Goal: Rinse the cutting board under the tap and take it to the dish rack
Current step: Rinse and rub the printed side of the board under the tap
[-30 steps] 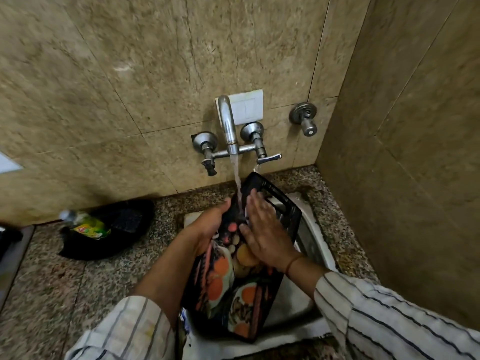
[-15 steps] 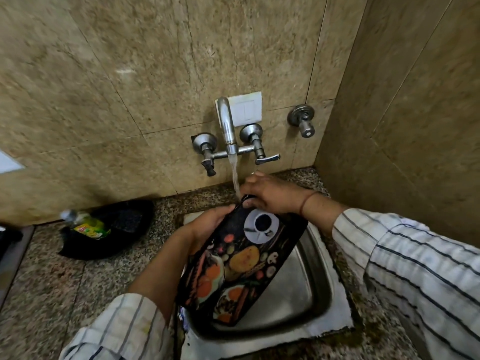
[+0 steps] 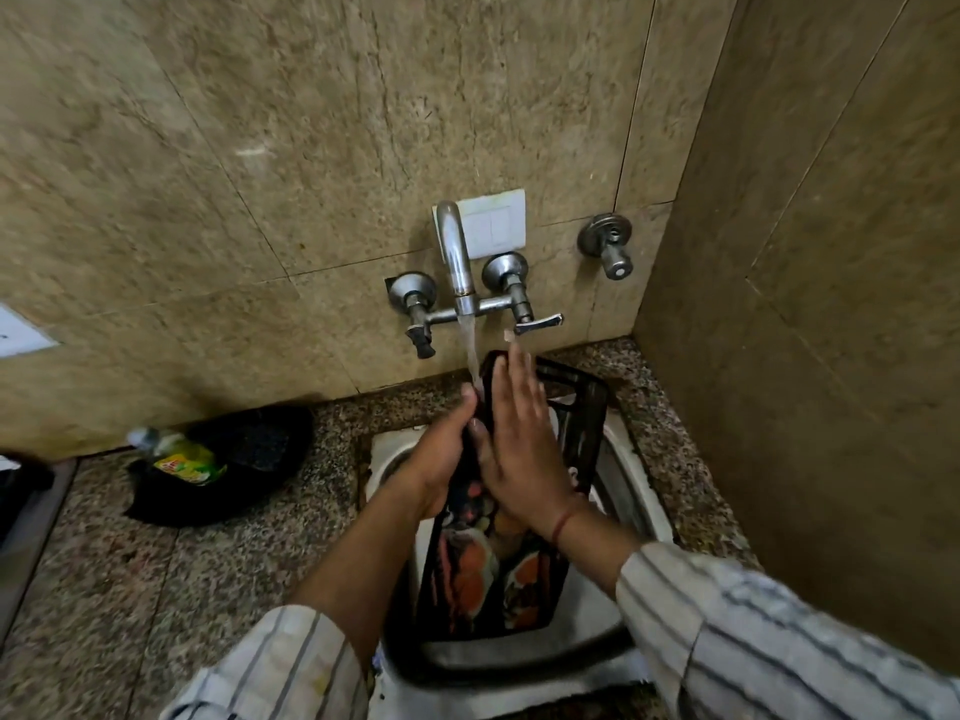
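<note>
A black cutting board (image 3: 485,584) printed with food pictures stands tilted in the steel sink (image 3: 631,491), its handle end up near the wall. Water runs from the chrome tap (image 3: 457,257) onto its upper left edge. My left hand (image 3: 441,459) grips the board's left edge, thumb on the front. My right hand (image 3: 519,449) lies flat on the board's face with fingers spread, reaching up toward the handle slot. No dish rack is in view.
A granite counter (image 3: 156,574) surrounds the sink. A black bowl (image 3: 260,454) with a green-labelled bottle (image 3: 182,459) in it sits at the left by the wall. A tiled side wall (image 3: 831,304) closes in on the right. A lever handle (image 3: 537,324) sticks out just above the board.
My right hand came off the board's top end and now lies flat on its face. The board has swung more upright again under the stream.
</note>
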